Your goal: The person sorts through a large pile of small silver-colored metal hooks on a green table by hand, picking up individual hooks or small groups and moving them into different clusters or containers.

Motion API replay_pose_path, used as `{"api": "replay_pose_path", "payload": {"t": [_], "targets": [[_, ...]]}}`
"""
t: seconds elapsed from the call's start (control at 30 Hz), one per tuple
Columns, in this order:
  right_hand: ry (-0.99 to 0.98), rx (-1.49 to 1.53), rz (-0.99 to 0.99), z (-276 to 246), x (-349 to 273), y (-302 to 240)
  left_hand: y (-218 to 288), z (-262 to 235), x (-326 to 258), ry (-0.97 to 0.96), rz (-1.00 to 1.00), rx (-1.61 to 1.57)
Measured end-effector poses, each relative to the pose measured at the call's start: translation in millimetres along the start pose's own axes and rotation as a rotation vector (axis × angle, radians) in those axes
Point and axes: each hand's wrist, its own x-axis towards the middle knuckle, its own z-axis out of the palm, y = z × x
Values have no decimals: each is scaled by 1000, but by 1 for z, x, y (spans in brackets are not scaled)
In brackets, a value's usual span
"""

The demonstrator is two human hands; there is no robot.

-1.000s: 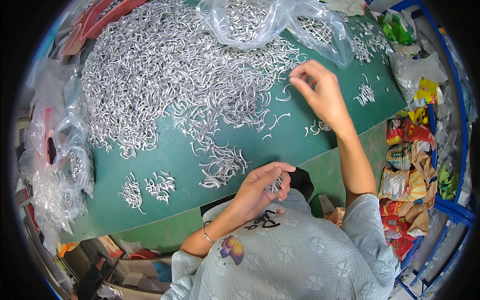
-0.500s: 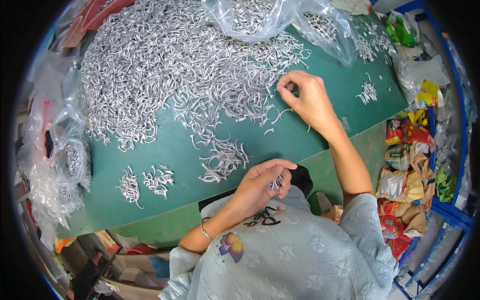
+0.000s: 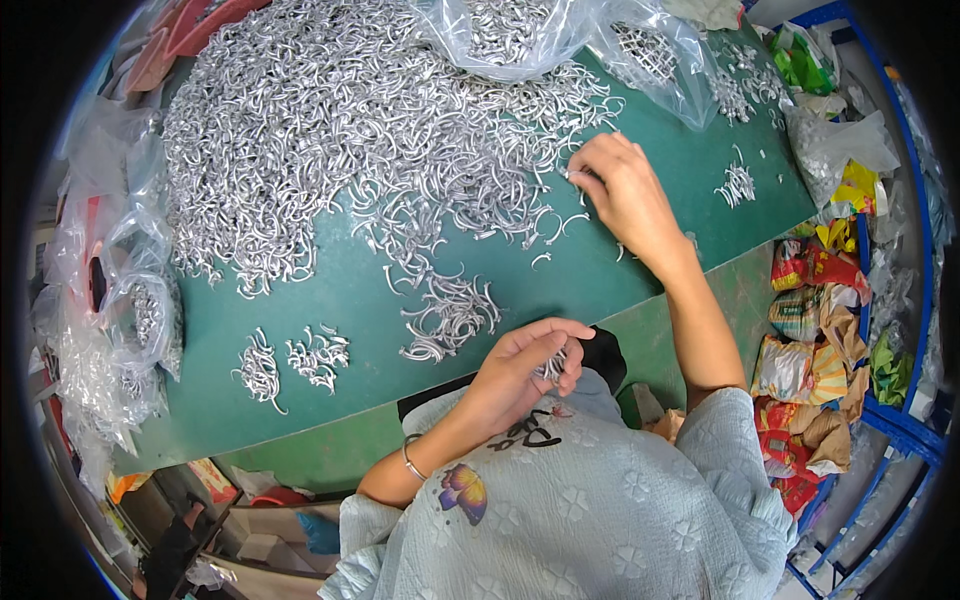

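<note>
Silvery curved metal hooks in a great heap [image 3: 330,140] cover the green board's [image 3: 340,300] left, my left hand [image 3: 520,375] curled shut on a small bundle of hooks [image 3: 552,368], my right hand [image 3: 625,195] pinching at the heap's near-right fringe.

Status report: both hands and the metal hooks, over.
Left hand shut on a small bunch of curved silver metal hooks. Right hand picking at edge of big hook pile on green table. Nothing blocking.
</note>
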Motion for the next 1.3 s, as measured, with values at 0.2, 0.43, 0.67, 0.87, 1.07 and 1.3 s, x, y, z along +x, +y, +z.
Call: {"api": "replay_pose_path", "payload": {"t": [0.2, 0.43, 0.67, 0.87, 1.07, 1.3], "targets": [[-4, 294, 161, -27, -3, 13, -1, -1, 1, -13, 15, 16], [-92, 262, 235, -52, -28, 19, -2, -1, 2, -2, 12, 20], [-183, 308, 61, -29, -38, -26, -1, 2, -3, 11, -96, 123], [-235, 308, -53, -4, -44, -51, -3, 1, -6, -28, -175, 124], [-161, 182, -4, 10, -49, -51, 0, 0, -9, -3, -156, 143], [-156, 100, 42, 10, -49, -59, 1, -2, -10, -10, -118, 134]]}}
